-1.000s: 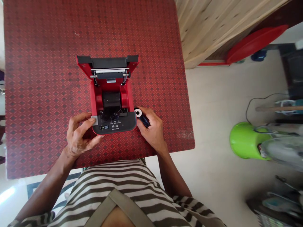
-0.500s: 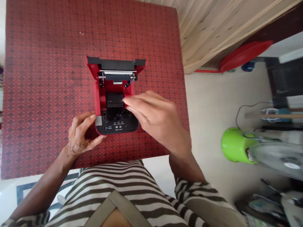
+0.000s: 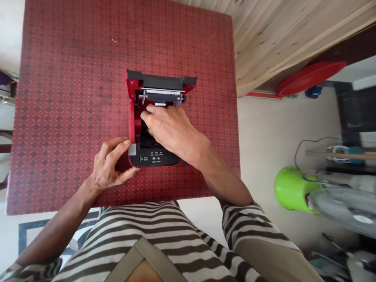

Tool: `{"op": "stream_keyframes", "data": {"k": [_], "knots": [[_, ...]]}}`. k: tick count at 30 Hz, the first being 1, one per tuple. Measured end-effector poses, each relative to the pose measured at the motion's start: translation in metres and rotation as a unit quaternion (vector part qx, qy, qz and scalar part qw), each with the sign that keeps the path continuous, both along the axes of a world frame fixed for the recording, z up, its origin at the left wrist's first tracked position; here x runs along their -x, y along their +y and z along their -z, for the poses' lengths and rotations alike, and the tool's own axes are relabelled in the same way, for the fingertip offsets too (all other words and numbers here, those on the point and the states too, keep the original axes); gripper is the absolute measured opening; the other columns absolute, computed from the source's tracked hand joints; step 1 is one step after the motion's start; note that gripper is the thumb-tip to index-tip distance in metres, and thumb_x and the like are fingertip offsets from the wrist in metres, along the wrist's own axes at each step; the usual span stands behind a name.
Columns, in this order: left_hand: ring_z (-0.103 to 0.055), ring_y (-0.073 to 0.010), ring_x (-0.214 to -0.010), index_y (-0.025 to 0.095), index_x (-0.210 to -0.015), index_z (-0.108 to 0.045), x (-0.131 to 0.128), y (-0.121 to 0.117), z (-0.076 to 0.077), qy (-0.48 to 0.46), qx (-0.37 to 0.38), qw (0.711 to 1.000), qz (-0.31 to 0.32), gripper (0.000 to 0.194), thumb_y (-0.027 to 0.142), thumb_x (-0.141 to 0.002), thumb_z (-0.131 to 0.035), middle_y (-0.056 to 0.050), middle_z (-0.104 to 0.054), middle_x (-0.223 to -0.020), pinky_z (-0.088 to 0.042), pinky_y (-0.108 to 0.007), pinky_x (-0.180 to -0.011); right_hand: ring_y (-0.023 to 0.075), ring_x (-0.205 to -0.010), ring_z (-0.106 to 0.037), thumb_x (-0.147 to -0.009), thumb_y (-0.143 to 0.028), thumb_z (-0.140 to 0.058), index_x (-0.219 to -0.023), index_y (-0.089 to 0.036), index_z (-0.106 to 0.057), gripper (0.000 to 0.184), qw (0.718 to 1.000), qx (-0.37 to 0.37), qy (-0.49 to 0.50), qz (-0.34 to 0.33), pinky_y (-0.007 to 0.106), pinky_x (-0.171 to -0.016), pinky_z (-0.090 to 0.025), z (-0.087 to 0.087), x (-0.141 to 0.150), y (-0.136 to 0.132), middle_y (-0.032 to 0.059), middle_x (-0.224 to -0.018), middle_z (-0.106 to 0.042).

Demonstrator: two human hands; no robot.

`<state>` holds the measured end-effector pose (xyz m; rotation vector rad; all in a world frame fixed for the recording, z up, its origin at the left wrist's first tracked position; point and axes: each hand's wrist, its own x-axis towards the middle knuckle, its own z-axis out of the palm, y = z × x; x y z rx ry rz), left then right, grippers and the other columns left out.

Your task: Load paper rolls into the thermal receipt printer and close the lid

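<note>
A red and black label printer sits on the table with its lid raised, baring a roller and a metal bar under it. My left hand grips the printer's front left corner, thumb on top by a pale sticker and fingers against the side and front. Reaching into the open compartment, my right hand has its fingers curled and covers most of the inside. A black sheet-like piece shows below those fingers, behind the button panel. What the right fingertips hold is hidden.
The red patterned table has its right edge near my right forearm. A pale curtain hangs beyond it. On the floor at the right are a green bucket, a fan and a red basin.
My right hand has moved left and farther into the compartment, covering the black roll that showed before. The left hand keeps its grip on the corner. The whole view has shifted slightly.
</note>
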<state>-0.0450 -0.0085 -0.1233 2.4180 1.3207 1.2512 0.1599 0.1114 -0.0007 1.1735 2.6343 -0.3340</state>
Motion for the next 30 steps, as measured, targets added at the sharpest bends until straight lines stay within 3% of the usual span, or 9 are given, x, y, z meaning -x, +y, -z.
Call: {"op": "stream_keyframes", "data": {"k": [5, 10, 13, 15, 19, 23, 25, 27, 30], "knots": [[-0.073, -0.0295, -0.117, 0.019, -0.16, -0.044, -0.001, 0.002, -0.003, 0.001, -0.003, 1.0, 0.001, 0.088, 0.046, -0.087, -0.085, -0.018, -0.069, -0.133, -0.069, -0.043, -0.09, 0.0241, -0.09, -0.073, -0.107, -0.012, -0.044, -0.132, -0.016, -0.07, 0.036, 0.999, -0.025, 0.033, 0.01, 0.035, -0.072, -0.047, -0.01, -0.013, -0.014, 0.0133, -0.123, -0.076], [-0.073, -0.0273, -0.116, 0.022, -0.153, -0.048, -0.002, 0.004, -0.008, 0.02, -0.009, 1.0, -0.014, 0.075, 0.046, -0.09, -0.081, -0.012, -0.07, -0.133, -0.07, -0.042, -0.09, 0.0197, -0.091, -0.072, -0.107, -0.015, -0.048, -0.121, -0.021, -0.072, 0.029, 0.984, -0.065, 0.164, 0.04, 0.031, -0.071, -0.051, -0.009, -0.03, -0.027, 0.0065, -0.12, -0.076], [-0.074, -0.0276, -0.112, 0.025, -0.153, -0.048, -0.002, 0.005, -0.008, 0.026, -0.009, 0.999, -0.024, 0.077, 0.05, -0.089, -0.081, -0.012, -0.071, -0.13, -0.071, -0.042, -0.085, 0.0174, -0.087, -0.072, -0.102, -0.021, -0.061, -0.117, -0.024, -0.07, 0.018, 0.95, -0.042, 0.302, 0.062, 0.03, -0.068, -0.055, -0.011, -0.053, -0.031, 0.0025, -0.116, -0.075], [-0.074, -0.028, -0.109, 0.029, -0.154, -0.047, -0.002, 0.006, -0.007, 0.019, -0.012, 0.999, -0.025, 0.081, 0.053, -0.086, -0.083, -0.012, -0.071, -0.128, -0.07, -0.043, -0.082, 0.0162, -0.081, -0.07, -0.098, -0.029, -0.071, -0.117, -0.027, -0.067, 0.02, 0.903, -0.008, 0.416, 0.107, 0.03, -0.063, -0.057, -0.009, -0.075, -0.029, 0.0016, -0.112, -0.075], [-0.073, -0.0279, -0.112, 0.029, -0.16, -0.043, -0.002, 0.007, -0.006, 0.016, -0.019, 1.0, -0.017, 0.087, 0.051, -0.086, -0.084, -0.011, -0.07, -0.13, -0.068, -0.042, -0.088, 0.0215, -0.093, -0.073, -0.094, -0.06, -0.07, -0.118, -0.03, -0.057, 0.04, 0.792, -0.029, 0.556, 0.251, 0.035, -0.07, -0.063, 0.026, -0.117, -0.011, 0.0037, -0.115, -0.073], [-0.071, -0.0286, -0.116, 0.027, -0.163, -0.041, -0.002, 0.008, -0.007, 0.012, -0.03, 0.999, -0.004, 0.094, 0.051, -0.085, -0.086, -0.014, -0.069, -0.133, -0.066, -0.043, -0.092, 0.0161, -0.073, -0.068, -0.098, -0.063, -0.064, -0.131, -0.031, -0.056, 0.047, 0.79, 0.002, 0.518, 0.329, 0.032, -0.059, -0.059, 0.09, -0.13, 0.011, 0.0039, -0.113, -0.074], [-0.07, -0.0299, -0.117, 0.024, -0.163, -0.041, -0.002, 0.008, -0.007, 0.012, -0.028, 1.0, 0.0, 0.094, 0.049, -0.085, -0.087, -0.016, -0.068, -0.134, -0.065, -0.044, -0.094, 0.0151, -0.071, -0.066, -0.096, -0.063, -0.065, -0.125, -0.029, -0.058, 0.046, 0.783, 0.038, 0.523, 0.335, 0.031, -0.057, -0.057, 0.115, -0.123, 0.016, 0.0041, -0.112, -0.073], [-0.07, -0.0315, -0.118, 0.023, -0.163, -0.041, -0.001, 0.007, -0.007, 0.02, -0.025, 0.999, 0.001, 0.095, 0.049, -0.084, -0.087, -0.017, -0.067, -0.135, -0.064, -0.046, -0.095, 0.0154, -0.073, -0.066, -0.093, -0.064, -0.068, -0.116, -0.027, -0.058, 0.045, 0.785, 0.067, 0.52, 0.329, 0.03, -0.059, -0.057, 0.129, -0.114, 0.017, 0.0037, -0.109, -0.073], [-0.07, -0.0318, -0.115, 0.027, -0.164, -0.039, 0.0, 0.007, -0.007, 0.032, -0.025, 0.999, -0.007, 0.095, 0.05, -0.085, -0.086, -0.016, -0.068, -0.133, -0.063, -0.047, -0.092, 0.016, -0.077, -0.065, -0.092, -0.058, -0.071, -0.113, -0.027, -0.059, 0.039, 0.817, 0.075, 0.48, 0.313, 0.031, -0.067, -0.057, 0.131, -0.105, 0.014, 0.0018, -0.104, -0.072]]}}
